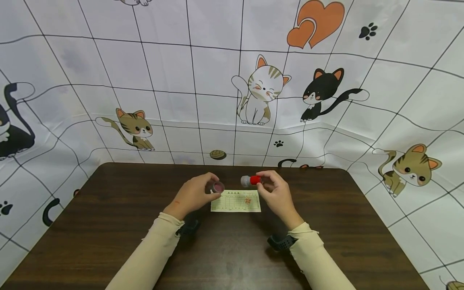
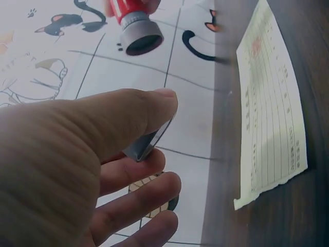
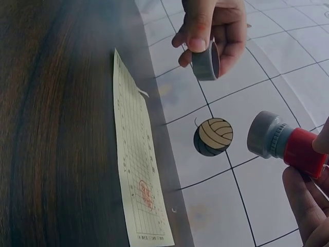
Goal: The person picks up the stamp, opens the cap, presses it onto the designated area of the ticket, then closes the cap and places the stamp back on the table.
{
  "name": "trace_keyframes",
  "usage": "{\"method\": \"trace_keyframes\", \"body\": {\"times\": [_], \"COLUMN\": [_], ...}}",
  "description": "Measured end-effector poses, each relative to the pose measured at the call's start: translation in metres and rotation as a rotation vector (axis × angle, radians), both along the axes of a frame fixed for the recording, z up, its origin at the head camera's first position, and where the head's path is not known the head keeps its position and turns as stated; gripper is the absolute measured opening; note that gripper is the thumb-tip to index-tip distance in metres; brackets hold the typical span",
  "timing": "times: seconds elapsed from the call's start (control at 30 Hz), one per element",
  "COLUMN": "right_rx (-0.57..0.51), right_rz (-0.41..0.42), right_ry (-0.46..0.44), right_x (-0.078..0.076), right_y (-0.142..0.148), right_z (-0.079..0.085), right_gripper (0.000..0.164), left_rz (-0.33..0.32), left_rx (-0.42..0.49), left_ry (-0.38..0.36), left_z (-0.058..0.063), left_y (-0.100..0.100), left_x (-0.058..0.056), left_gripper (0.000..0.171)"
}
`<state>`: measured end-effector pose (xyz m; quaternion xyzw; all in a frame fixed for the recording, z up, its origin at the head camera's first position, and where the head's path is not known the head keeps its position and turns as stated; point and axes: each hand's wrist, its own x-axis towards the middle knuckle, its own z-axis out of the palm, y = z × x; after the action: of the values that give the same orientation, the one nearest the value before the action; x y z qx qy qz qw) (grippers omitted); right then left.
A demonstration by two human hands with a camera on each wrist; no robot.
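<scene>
Head view, centre: red-and-grey stamp (image 1: 251,180), grey cap (image 3: 203,67), pale-yellow ruled slip (image 1: 230,204) with red imprint (image 1: 248,200). Below, dark-brown wood-grained worktop (image 1: 224,257); above, white black-gridded cat-patterned backdrop (image 1: 214,108).

Smooth plastic red stamp (image 3: 303,153), grey cap (image 3: 204,66); matt paper slip (image 1: 232,202); wood-grain table (image 1: 108,225), faint sheen

In the left wrist view, the left hand (image 2: 97,134) hides most of the cap (image 2: 142,145), and the top edge cuts off the stamp (image 2: 141,36). The right hand (image 3: 307,203) is cropped in its own view. From the head, the slip (image 1: 232,206) is too small to read, its red mark (image 1: 248,200) blurred.
</scene>
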<state>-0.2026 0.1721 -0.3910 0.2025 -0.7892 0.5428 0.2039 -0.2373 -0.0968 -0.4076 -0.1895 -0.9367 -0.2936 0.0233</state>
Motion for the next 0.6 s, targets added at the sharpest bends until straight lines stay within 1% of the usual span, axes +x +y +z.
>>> {"method": "trace_keyframes", "body": {"times": [0.1,0.33,0.47,0.57,0.6], "right_rx": [0.000,0.014,0.018,0.014,0.012], "right_rz": [0.007,0.014,0.026,0.037,0.040], "right_ry": [0.008,0.013,0.019,0.026,0.025], "right_x": [0.000,0.004,0.006,0.005,0.004], "right_y": [-0.001,-0.006,-0.008,-0.009,-0.009], "right_z": [0.000,0.001,0.003,0.002,-0.001], "right_gripper": [0.025,0.025,0.025,0.025,0.025], "left_rz": [-0.015,-0.061,-0.072,-0.069,-0.067], "left_rx": [0.018,0.038,0.009,-0.009,-0.008], "left_ry": [-0.001,0.041,0.067,0.073,0.073], "left_z": [-0.001,0.000,0.002,0.002,0.002], "left_y": [0.002,0.008,0.010,0.011,0.011], "left_x": [0.000,0.003,0.006,0.008,0.008], "left_gripper": [0.038,0.032,0.037,0.045,0.046]}}
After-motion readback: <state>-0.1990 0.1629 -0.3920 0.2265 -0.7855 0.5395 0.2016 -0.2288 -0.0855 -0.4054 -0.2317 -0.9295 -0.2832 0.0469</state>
